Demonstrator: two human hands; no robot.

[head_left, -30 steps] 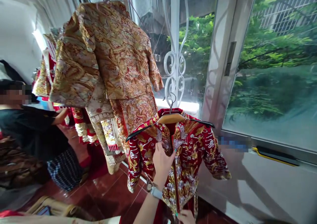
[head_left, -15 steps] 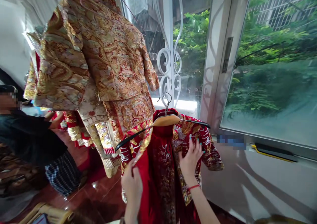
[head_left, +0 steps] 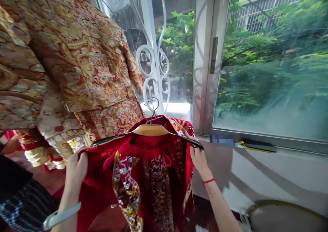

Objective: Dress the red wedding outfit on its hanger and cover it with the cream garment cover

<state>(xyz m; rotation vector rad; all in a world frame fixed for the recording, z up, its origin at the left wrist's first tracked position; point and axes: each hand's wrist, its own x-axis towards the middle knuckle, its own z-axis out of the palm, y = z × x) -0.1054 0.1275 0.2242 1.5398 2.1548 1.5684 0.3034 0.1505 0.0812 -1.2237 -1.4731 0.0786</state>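
In front of me a red embroidered jacket point(head_left: 97, 177) hangs spread on a hanger point(head_left: 151, 130) with a wooden middle, black arms and a metal hook. My left hand point(head_left: 76, 168) is closed on the jacket's left front, pulled out wide beyond the hanger's arm so the plain red lining shows. On the other side, my right hand point(head_left: 198, 158) grips the jacket's right front just under the hanger's black tip. Between the two fronts hangs a red garment point(head_left: 156, 177) with silver and gold embroidery and a gathered, tied top.
Gold brocade garments point(head_left: 97, 64) hang close on the left. Behind stands a white scrolled metal post point(head_left: 151, 54) before a window point(head_left: 256, 88). A black and yellow object point(head_left: 258, 145) lies on the sill. A person's dark sleeve point(head_left: 15, 170) is at the lower left.
Both jacket fronts have been drawn outward, exposing the lining. My left hand moved left, my right hand up to the hanger's end. The view shifted right and closer.
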